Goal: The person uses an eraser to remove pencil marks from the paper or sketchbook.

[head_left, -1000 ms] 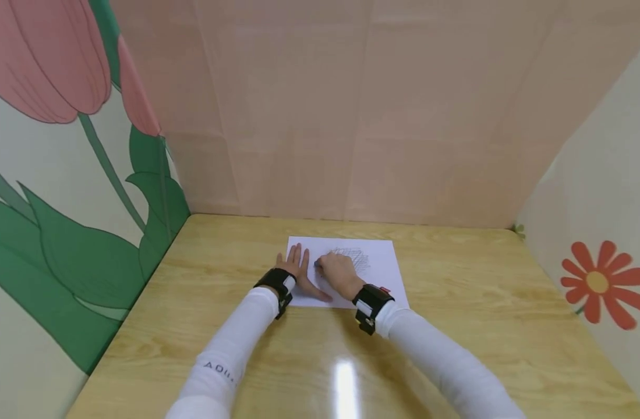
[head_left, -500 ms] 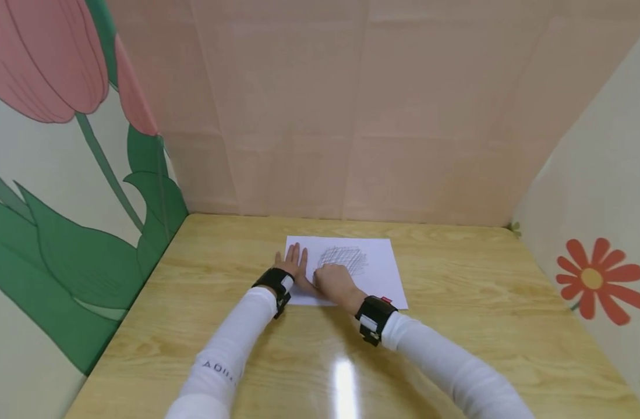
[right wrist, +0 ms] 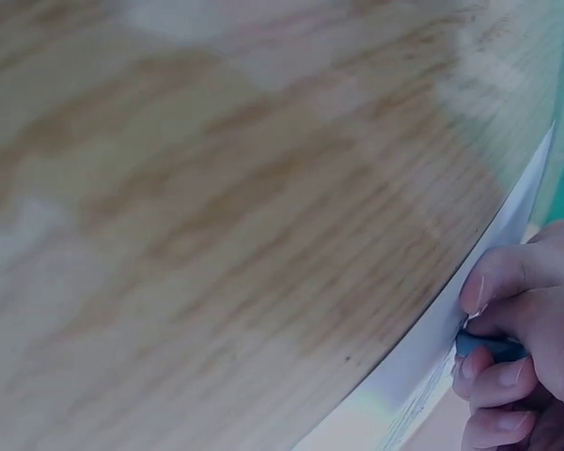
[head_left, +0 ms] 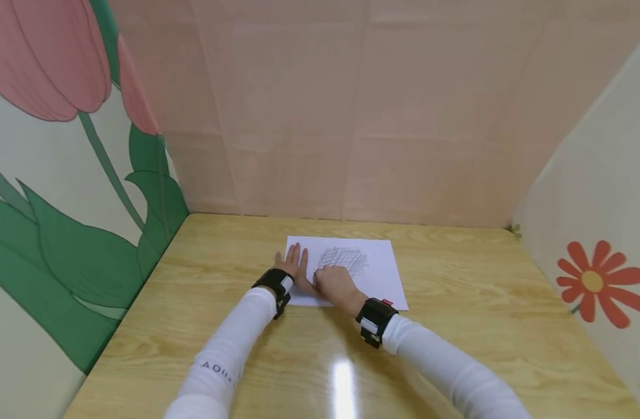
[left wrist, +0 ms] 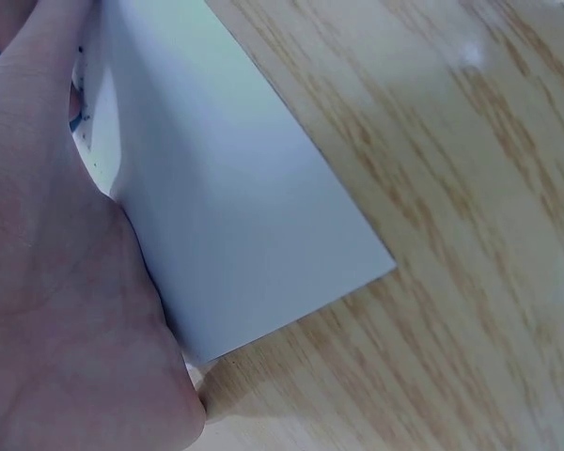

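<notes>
A white sheet of paper (head_left: 377, 270) lies on the wooden table (head_left: 456, 326), with a grey cross-hatched scribble (head_left: 345, 258) near its middle. My left hand (head_left: 294, 262) rests flat on the sheet's left part, fingers straight; the left wrist view shows that hand (left wrist: 56, 282) against the paper (left wrist: 235, 216). My right hand (head_left: 334, 282) sits just below the scribble, close beside the left. In the right wrist view its fingers (right wrist: 517, 315) pinch a small blue-grey object (right wrist: 489, 346) down on the paper (right wrist: 432, 349). What the object is cannot be made out.
Panels enclose the table: a pink back wall (head_left: 351, 116), a tulip-painted wall (head_left: 63, 174) on the left, a flower-painted wall (head_left: 597, 233) on the right. Bare wood (head_left: 220, 250) lies left, right and in front of the sheet.
My right hand slid a little toward me and to the left, uncovering more of the scribble. The left hand stayed flat on the paper.
</notes>
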